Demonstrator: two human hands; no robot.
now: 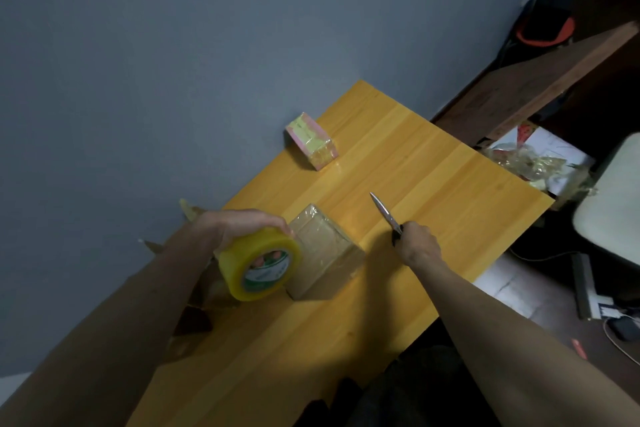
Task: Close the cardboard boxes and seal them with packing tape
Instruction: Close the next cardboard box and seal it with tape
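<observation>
On the yellow counter the brown box stands closed and glossy with tape, so its sealing looks nearly or fully done; the small pink box near the wall also looks wrapped. The left hand grips the tape roll touching the brown box; the right hand clasps scissors

Dim indoor scene, soft throughout. Light falls from above onto the yellow surface, brightest at its centre; arms cast dark shadows toward the near edge. Wide-angle distortion tilts and bends the frame borders; right-side clutter sinks into murk.
</observation>
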